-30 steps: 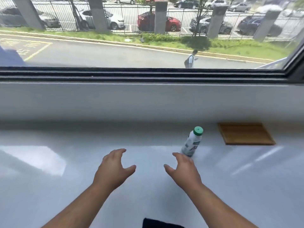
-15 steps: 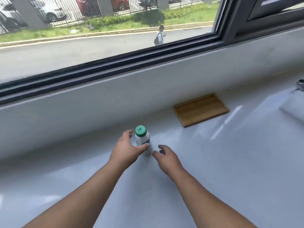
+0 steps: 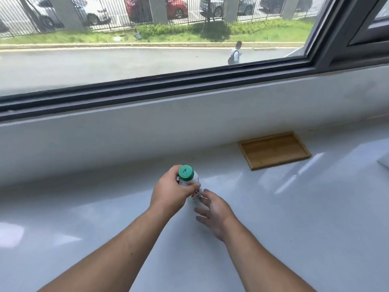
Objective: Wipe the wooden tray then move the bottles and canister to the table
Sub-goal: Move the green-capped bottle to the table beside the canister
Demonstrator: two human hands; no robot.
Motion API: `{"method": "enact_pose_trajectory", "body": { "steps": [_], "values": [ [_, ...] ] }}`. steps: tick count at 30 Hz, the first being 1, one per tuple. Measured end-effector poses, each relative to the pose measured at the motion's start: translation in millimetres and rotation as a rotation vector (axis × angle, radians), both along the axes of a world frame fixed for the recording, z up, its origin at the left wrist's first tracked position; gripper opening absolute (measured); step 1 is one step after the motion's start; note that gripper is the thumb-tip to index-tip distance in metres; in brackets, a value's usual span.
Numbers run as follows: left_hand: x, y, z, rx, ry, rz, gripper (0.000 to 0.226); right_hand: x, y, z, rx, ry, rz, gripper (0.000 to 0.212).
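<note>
A small white bottle with a green cap stands upright on the white counter. My left hand is wrapped around the bottle just below the cap. My right hand rests beside the bottle's base with its fingers spread and nothing in them. The wooden tray lies flat and bare at the back right, against the wall under the window. No canister or other bottle is in view.
A white ledge and a dark window frame run along the back of the counter. A pale object is cut off at the right edge.
My left hand has closed around the bottle, which earlier it only touched. My right hand has drawn near the bottle's base. The view has shifted a little.
</note>
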State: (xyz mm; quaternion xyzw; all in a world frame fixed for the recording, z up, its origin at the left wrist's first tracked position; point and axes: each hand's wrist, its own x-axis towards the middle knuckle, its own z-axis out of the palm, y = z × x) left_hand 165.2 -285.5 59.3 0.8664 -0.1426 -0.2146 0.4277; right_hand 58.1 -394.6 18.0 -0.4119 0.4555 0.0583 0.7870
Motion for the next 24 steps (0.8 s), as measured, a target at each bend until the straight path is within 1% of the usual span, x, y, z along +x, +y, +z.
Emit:
{"method": "enact_pose_trajectory", "body": {
  "steps": [3,5,8,13,20,24],
  "values": [
    [3,45,13,0.005,-0.014,0.064,0.039,12,37,11,-0.015,0.000,0.086,0.018],
    [5,84,21,0.009,-0.022,0.116,0.037,21,71,19,-0.022,0.001,0.159,0.018],
    [6,153,29,0.013,-0.021,0.206,0.038,34,130,29,-0.032,-0.003,0.257,0.020],
    [-5,285,38,-0.007,-0.029,0.406,0.041,50,241,37,-0.040,-0.016,0.422,0.014],
    [-64,470,44,0.006,-0.042,0.685,0.049,41,416,40,-0.024,-0.017,0.733,0.017],
    [-112,566,44,0.009,-0.011,0.866,0.045,18,516,42,-0.026,-0.005,0.941,0.025]
  ]
}}
